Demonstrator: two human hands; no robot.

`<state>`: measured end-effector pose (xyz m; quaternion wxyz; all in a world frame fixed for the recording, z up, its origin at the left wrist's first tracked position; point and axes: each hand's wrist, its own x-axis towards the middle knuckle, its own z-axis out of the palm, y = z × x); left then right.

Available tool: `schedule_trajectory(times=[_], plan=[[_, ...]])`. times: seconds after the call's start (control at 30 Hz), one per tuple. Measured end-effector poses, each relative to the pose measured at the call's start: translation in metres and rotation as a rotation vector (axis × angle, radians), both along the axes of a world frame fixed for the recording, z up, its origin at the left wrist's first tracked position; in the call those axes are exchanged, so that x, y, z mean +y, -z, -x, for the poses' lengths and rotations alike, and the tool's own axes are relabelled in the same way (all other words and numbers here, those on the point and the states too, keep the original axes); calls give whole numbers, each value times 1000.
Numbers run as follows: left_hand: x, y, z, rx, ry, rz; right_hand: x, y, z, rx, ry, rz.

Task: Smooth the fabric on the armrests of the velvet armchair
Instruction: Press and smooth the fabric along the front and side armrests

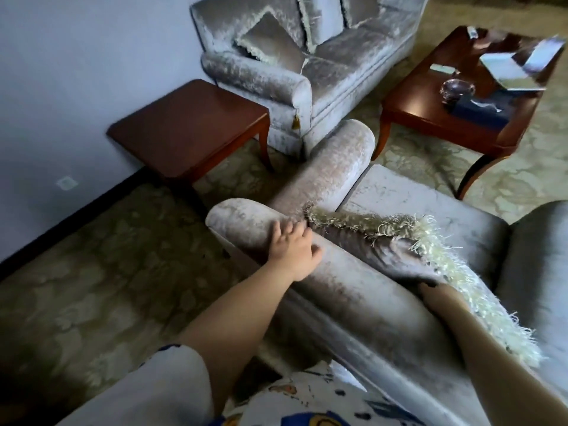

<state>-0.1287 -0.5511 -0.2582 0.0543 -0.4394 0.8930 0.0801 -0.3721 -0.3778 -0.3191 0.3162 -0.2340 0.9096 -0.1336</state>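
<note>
Head view. Velvet armchair [415, 204] fills centre to 4 o'clock, grey pile.

- One rolled armrest [332, 167] runs toward 12 o'clock. A second rolled edge [353, 296] crosses from centre to 5 o'clock.
- Left hand [293, 247], at centre: fingers spread, palm flat on the top of the near roll, close to its rounded end.
- Right hand [431, 292], at 4 o'clock: tucked under a fringed cushion [396, 250] that lies across the same roll. Fingers hidden; grip cannot be told.
- Coffee table [430, 115], at 2 o'clock: a dark tissue box [479, 113] with white tissue showing at its slot. Beside it a glass bowl [458, 87], contents unclear.
- Side table [190, 124] at 10 o'clock.
- Matching sofa [353, 56] at 12 o'clock.
</note>
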Motion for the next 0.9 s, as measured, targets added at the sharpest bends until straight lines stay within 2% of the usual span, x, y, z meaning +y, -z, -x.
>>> schedule_trajectory(times=[0.13,0.3,0.47,0.6,0.77,0.9], plan=[[-21,8,-41,26,2,-9,-21,-20,-41,76,-42,3],[-32,11,-60,47,36,-3,-108,-43,-119,18,-362,17],[-53,7,-64,-8,103,-19,-172,-51,-176,74,-504,-5],[-80,7,-64,-53,93,-24,-198,-44,-179,58,-602,20],[-114,7,-42,-114,-25,-40,-215,-34,-170,112,-685,81],[-138,1,-24,-132,-69,-6,-239,-40,-157,60,-617,119]])
